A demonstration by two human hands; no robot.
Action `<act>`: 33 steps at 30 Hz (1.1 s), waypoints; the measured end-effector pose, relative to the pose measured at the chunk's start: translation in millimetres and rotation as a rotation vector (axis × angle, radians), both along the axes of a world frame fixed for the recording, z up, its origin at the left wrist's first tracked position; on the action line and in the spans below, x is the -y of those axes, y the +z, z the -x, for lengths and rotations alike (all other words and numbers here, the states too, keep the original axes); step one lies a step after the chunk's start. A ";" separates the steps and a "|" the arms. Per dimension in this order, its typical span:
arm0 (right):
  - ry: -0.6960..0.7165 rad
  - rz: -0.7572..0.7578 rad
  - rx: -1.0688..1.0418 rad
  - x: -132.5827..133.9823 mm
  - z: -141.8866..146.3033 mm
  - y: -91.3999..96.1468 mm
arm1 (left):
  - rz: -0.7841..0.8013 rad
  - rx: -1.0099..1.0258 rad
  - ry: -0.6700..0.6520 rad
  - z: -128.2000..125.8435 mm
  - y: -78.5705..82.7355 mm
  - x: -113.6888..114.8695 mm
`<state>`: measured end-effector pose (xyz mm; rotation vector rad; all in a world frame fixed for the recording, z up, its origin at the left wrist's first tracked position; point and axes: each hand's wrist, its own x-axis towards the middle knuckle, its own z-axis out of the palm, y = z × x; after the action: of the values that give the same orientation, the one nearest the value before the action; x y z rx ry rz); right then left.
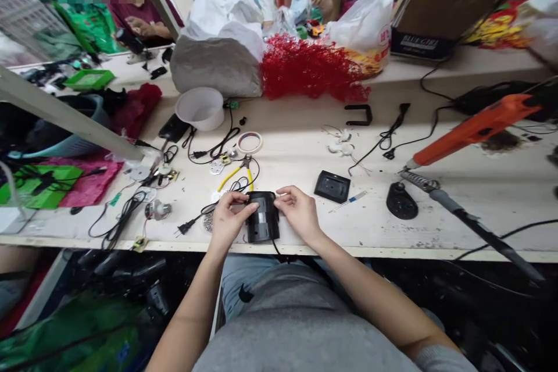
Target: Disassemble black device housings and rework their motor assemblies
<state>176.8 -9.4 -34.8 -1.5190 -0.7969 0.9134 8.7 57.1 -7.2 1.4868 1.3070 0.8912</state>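
Note:
At the bench's front edge, a black cylindrical plastic housing lies between my hands, with a black cord coming out at its lower end. My left hand grips its left side, thumb across the top surface. At the upper right rim, my right hand has thumb and fingers pinched together; what is between them is too small to make out. Yellow-handled pliers lie just beyond the housing. A black rectangular plastic part and a small screwdriver rest to the right of my right hand.
Right of me are a soldering iron in its coiled holder and a hanging orange electric screwdriver. Cords and a white bowl stand left. Red netting and a cardboard box line the back. Two people sit beyond.

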 end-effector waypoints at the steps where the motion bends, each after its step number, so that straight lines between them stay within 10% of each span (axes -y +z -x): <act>1: 0.001 -0.012 0.046 0.8 1.4 1.4 | -0.009 -0.001 0.004 0.4 -2.1 0.6; 28: -0.004 -0.258 0.908 57.0 3.0 9.1 | 0.046 0.212 0.051 -34.6 -30.3 41.5; 33: -0.084 -0.125 0.896 24.2 -57.1 31.4 | 0.069 0.182 0.015 -32.0 -28.6 36.9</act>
<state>233.8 -33.6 -3.3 -1.8284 -1.3701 0.0655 40.8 20.2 -35.8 1.3129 1.2041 0.9583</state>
